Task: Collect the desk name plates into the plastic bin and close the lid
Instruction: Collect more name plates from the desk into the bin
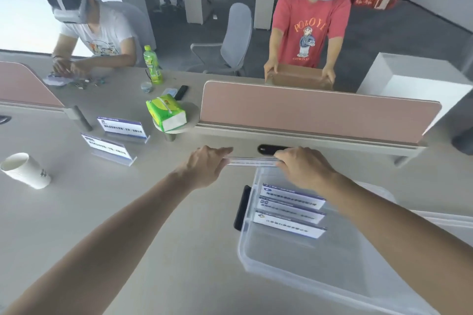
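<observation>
Both hands hold one clear acrylic name plate point(252, 161) flat, just above the far end of the clear plastic bin point(258, 261). My left hand point(204, 166) grips its left end and my right hand point(302, 169) grips its right end. Three name plates with blue and white cards point(289, 208) stand in a row inside the bin's far half. Two more name plates point(108, 149) point(122, 128) stand on the desk to the left. The bin's black latch point(242, 208) shows on its left side. The bin's lid point(450, 222) seems to lie to the right, partly hidden by my right arm.
A white paper cup point(25, 170) stands at the left. A green tissue pack point(166, 112) rests on a round stand by the pink divider point(317, 112). Behind the divider one person sits at left and another holds a cardboard box point(299, 77).
</observation>
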`<state>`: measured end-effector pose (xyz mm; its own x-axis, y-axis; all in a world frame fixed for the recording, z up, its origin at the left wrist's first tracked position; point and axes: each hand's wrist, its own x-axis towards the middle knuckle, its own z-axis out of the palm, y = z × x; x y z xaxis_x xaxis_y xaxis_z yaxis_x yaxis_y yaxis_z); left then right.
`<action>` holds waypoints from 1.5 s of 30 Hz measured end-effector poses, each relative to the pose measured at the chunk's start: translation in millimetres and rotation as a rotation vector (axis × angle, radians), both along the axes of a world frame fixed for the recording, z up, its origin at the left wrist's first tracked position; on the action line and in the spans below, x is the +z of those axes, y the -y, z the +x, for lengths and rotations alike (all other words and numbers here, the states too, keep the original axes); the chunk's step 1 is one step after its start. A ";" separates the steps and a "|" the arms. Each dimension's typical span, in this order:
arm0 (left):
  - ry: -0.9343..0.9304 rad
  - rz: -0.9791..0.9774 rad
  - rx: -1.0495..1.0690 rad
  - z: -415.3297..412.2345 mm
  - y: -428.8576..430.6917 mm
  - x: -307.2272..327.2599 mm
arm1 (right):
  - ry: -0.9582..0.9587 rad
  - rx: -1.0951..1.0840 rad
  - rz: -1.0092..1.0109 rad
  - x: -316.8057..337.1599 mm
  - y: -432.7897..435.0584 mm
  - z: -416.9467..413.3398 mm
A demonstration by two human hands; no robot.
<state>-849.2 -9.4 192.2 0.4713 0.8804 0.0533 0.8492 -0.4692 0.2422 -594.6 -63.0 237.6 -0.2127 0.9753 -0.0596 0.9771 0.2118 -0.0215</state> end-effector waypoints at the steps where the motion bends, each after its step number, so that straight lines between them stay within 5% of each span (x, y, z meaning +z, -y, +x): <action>1: -0.019 0.008 -0.013 10.1 9.6 3.2 | -0.004 0.006 -0.001 2.1 13.4 10.0; 19: -0.272 -0.177 -0.197 127.2 121.6 26.9 | -0.197 -0.098 -0.130 -32.1 150.3 127.6; 26: -0.106 -0.486 -0.215 116.1 114.7 15.6 | -0.031 -0.140 -0.265 -26.8 161.1 120.6; 36: -0.026 -0.242 0.172 104.6 84.8 -18.5 | -0.007 -0.162 -0.406 -74.3 141.6 97.3; 45: -0.118 -0.454 0.412 89.8 72.0 -57.4 | -0.181 -0.123 -0.445 -144.4 113.4 110.0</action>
